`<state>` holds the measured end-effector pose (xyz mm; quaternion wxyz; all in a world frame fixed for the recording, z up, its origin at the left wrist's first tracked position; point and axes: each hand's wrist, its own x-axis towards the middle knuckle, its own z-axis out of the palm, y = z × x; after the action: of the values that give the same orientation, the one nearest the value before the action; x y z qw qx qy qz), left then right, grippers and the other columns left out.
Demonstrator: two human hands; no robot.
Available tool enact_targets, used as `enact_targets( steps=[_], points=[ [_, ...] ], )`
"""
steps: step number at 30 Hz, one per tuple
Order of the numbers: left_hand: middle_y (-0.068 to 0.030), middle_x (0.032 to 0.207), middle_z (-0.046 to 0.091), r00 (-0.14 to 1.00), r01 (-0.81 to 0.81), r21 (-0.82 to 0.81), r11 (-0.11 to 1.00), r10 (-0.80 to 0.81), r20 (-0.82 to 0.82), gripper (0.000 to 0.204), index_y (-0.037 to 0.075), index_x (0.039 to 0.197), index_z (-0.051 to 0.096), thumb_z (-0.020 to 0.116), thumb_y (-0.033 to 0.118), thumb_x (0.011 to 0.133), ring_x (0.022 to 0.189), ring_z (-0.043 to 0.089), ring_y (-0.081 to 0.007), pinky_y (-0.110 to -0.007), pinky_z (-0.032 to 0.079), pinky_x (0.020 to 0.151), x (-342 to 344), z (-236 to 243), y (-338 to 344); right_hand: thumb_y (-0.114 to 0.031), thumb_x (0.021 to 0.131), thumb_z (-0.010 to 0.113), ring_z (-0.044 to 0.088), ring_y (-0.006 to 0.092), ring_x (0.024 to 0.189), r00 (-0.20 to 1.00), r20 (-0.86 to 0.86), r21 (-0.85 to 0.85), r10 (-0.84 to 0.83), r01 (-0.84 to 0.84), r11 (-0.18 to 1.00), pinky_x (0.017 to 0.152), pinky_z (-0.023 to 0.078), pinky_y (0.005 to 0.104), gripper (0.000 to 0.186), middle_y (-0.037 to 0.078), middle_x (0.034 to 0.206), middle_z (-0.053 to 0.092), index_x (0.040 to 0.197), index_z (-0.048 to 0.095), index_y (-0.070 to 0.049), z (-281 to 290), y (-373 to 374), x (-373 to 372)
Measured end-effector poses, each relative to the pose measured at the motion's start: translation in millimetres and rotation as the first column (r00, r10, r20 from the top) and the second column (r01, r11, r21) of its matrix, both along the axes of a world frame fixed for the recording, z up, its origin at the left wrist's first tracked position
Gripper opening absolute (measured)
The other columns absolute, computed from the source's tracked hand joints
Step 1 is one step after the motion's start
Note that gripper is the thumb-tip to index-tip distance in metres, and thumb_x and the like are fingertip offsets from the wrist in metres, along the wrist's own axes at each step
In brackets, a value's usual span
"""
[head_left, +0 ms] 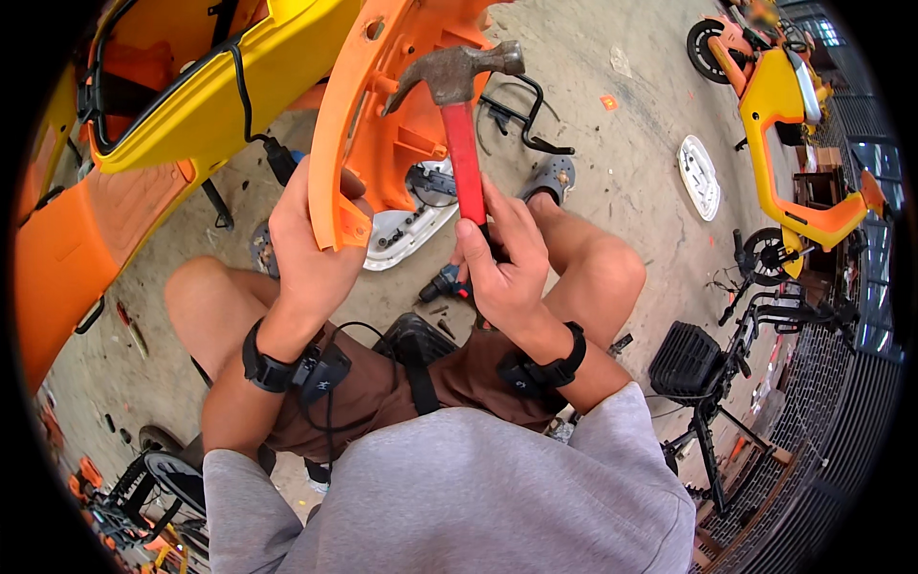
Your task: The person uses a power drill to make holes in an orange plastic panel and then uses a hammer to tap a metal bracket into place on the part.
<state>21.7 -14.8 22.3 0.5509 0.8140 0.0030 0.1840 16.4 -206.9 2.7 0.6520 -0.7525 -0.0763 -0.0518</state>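
My left hand grips the lower end of a curved orange plastic panel, which rises toward the top of the view with its ribbed inner side showing. In my right hand is a claw hammer with a red handle and a worn metal head. The hammer stands head up, its claw reaching left in front of the panel's inner face. From this view I cannot tell whether the claw touches the plastic. My right fingers are wrapped round the lower handle, the thumb lying along it.
A yellow and orange scooter body stands close on my left. Between my feet lie a white tray with small parts and a power drill. A black metal frame, a white cover and another scooter are farther right.
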Motion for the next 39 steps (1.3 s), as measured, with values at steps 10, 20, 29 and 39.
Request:
enact_targets(
  steps=[10, 20, 29, 39],
  points=[
    [-0.0042, 0.080, 0.057, 1.000, 0.013, 0.015, 1.000, -0.013, -0.025, 0.028, 0.001, 0.097, 0.058, 0.057, -0.011, 0.071, 0.075, 0.056, -0.0130, -0.027, 0.047, 0.069, 2.4, -4.9, 1.1, -0.005, 0.081, 0.075, 0.053, 0.0107, 0.070, 0.977, 0.210, -0.175, 0.029, 0.008, 0.985, 0.060, 0.045, 0.0234, 0.048, 0.008, 0.095, 0.061, 0.127, 0.062, 0.000, -6.3, -6.4, 2.4],
    [-0.0028, 0.083, 0.059, 0.999, -0.001, -0.024, 1.000, 0.000, -0.040, 0.040, -0.001, 0.113, 0.061, 0.060, -0.009, 0.074, 0.078, 0.058, -0.0110, -0.025, 0.048, 0.073, 4.1, -6.7, 0.9, -0.005, 0.081, 0.075, 0.052, 0.0108, 0.067, 0.993, 0.114, -0.149, 0.010, 0.007, 0.989, 0.059, 0.043, 0.0234, 0.049, 0.007, 0.091, 0.059, 0.127, 0.061, -0.001, -5.6, -7.9, 4.6],
    [-0.0077, 0.088, 0.063, 0.992, -0.016, -0.037, 0.999, 0.012, -0.128, 0.008, 0.000, 0.083, 0.056, 0.057, -0.006, 0.078, 0.105, 0.064, -0.0201, -0.029, 0.047, 0.078, 2.2, 0.6, -0.8, -0.005, 0.082, 0.072, 0.056, 0.0133, 0.066, 0.982, 0.184, -0.174, 0.035, -0.003, 0.985, 0.061, 0.047, 0.0266, 0.053, 0.012, 0.084, 0.064, 0.133, 0.057, -0.001, -9.9, -5.5, 7.7],
    [-0.0024, 0.086, 0.059, 0.998, 0.026, -0.046, 0.999, -0.028, -0.050, 0.045, 0.000, 0.120, 0.060, 0.059, -0.009, 0.076, 0.079, 0.057, -0.0101, -0.024, 0.048, 0.072, 4.2, -5.5, 5.5, -0.009, 0.088, 0.067, 0.051, 0.0083, 0.060, 0.983, -0.157, -0.082, 0.095, -0.109, 0.991, 0.058, 0.044, 0.0237, 0.057, 0.006, 0.070, 0.057, 0.141, 0.047, -0.001, -4.2, -8.7, 5.4]
  ],
)
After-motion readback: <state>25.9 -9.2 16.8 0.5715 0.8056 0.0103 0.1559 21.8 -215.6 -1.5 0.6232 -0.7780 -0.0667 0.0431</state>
